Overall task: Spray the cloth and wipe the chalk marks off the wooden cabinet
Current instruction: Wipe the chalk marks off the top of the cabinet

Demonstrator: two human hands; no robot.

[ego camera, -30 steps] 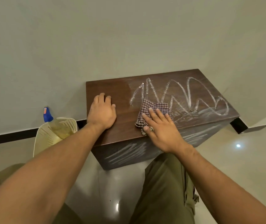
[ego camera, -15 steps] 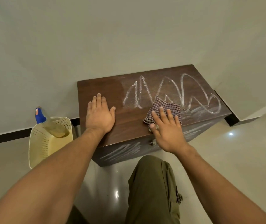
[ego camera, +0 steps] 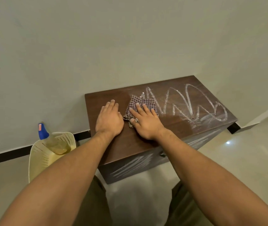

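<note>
Pressing flat on the cloth [ego camera: 140,106], the right hand [ego camera: 146,122] lies palm down with its fingers [ego camera: 137,110] spread wide over the checked fabric, pinning it to the top of the cabinet [ego camera: 175,121] rather than gripping it. The cloth sits bunched near the middle of the top, at the left end of the chalk marks [ego camera: 190,101], with its far edge touching the first white stroke. The left hand [ego camera: 109,119] rests just beside it, palm down on bare dark wood, fingers close together and holding nothing; its thumb side nearly touches the cloth.

White chalk loops and zigzags cover the right half of the top, out to the right corner. The left part of the top, under and around the left hand, looks free of chalk. More white streaks [ego camera: 130,167] run slantwise across the front face below the top's edge.

On the floor left of the cabinet, against the wall, stands a cream basket [ego camera: 38,159] with perforated sides. A bottle [ego camera: 55,142] of yellowish liquid with a blue spray head leans inside it, well apart from both hands.
</note>
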